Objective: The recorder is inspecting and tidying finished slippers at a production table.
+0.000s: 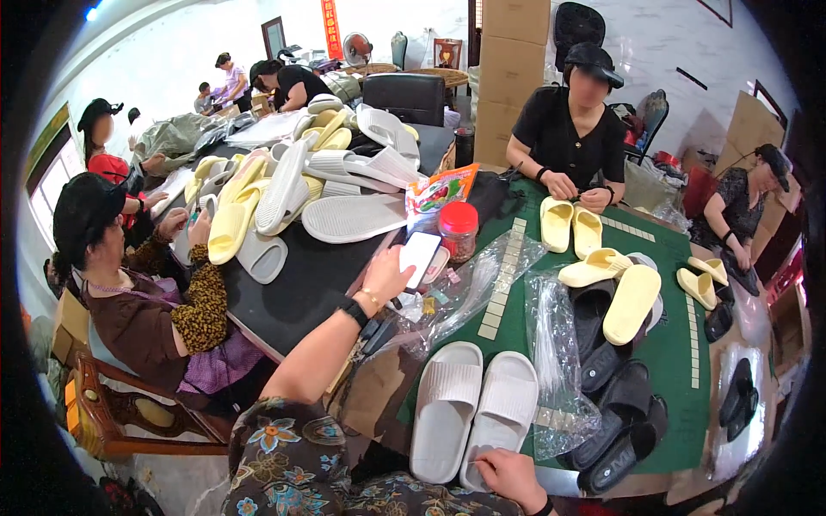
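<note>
Left hand (389,273) grips a white phone (419,255) — right hand (508,475), fingers curled, touches white slippers (475,408).

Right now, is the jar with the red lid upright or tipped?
Upright. The jar stands on the table, red lid on top, beside the left hand.

White slippers (473,408) – green table (680,361), red-lid jar (459,230).
</note>
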The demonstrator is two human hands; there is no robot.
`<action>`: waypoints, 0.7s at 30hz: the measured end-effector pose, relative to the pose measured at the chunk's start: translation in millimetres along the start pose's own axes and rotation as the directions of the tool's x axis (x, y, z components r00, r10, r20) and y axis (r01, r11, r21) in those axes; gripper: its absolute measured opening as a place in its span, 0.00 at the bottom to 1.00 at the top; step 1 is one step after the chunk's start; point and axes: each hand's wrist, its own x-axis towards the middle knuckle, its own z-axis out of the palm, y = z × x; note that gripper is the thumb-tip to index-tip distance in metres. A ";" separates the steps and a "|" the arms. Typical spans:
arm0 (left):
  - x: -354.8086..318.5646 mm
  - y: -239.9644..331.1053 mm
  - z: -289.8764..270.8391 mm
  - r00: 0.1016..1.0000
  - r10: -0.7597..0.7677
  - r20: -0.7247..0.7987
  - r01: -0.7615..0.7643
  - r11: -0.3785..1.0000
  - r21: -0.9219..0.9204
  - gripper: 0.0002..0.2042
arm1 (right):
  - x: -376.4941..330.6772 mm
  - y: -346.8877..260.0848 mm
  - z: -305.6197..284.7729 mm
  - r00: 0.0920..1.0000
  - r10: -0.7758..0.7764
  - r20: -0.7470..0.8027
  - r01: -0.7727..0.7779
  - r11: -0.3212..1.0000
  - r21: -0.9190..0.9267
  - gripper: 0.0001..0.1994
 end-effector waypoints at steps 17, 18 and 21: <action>45.1 29.7 58.3 0.920 -0.392 0.002 0.363 0.854 0.373 0.41 | -1.1 -0.1 -0.1 0.994 0.103 0.032 -0.104 0.994 0.019 0.10; 44.9 31.3 58.8 0.920 -0.393 0.009 0.361 0.853 0.376 0.41 | -2.0 0.0 0.1 0.994 0.105 0.030 -0.106 0.994 0.012 0.10; 43.8 30.3 60.5 0.924 -0.383 -0.004 0.356 0.855 0.377 0.41 | -2.8 -1.7 -1.8 0.993 0.110 0.032 -0.110 0.994 0.007 0.09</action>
